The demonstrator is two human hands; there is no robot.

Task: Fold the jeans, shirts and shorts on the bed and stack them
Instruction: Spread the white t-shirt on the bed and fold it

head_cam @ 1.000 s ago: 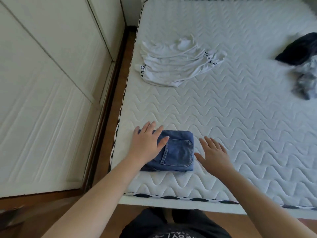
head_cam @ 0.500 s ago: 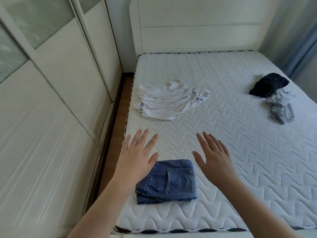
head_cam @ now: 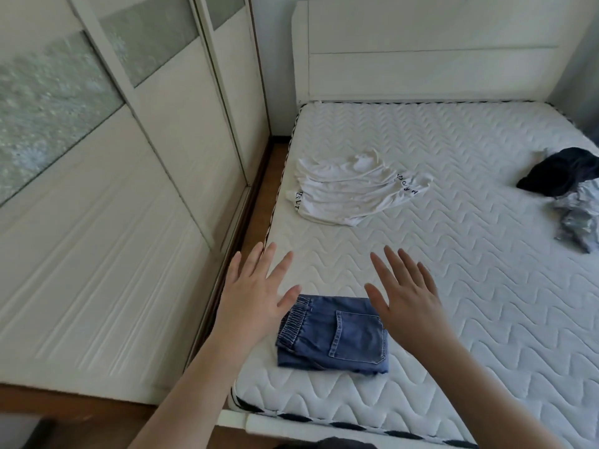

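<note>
With the jeans [head_cam: 334,335] folded, my hands, left [head_cam: 256,293] and right [head_cam: 405,296], hovered open and empty, the white shirt [head_cam: 350,192] and dark heap [head_cam: 560,176] unfolded.

Soft, even daylight fills the room, with only faint shadows on the mattress [head_cam: 421,286]. The wardrobe [head_cam: 97,189] at left is motion-blurred. Wide-angle distortion bends straight lines near the edges.

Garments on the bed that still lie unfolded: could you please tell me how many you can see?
3: the white shirt near the left edge, and the dark garment and grey garment at the right edge. More may lie out of view.
</note>
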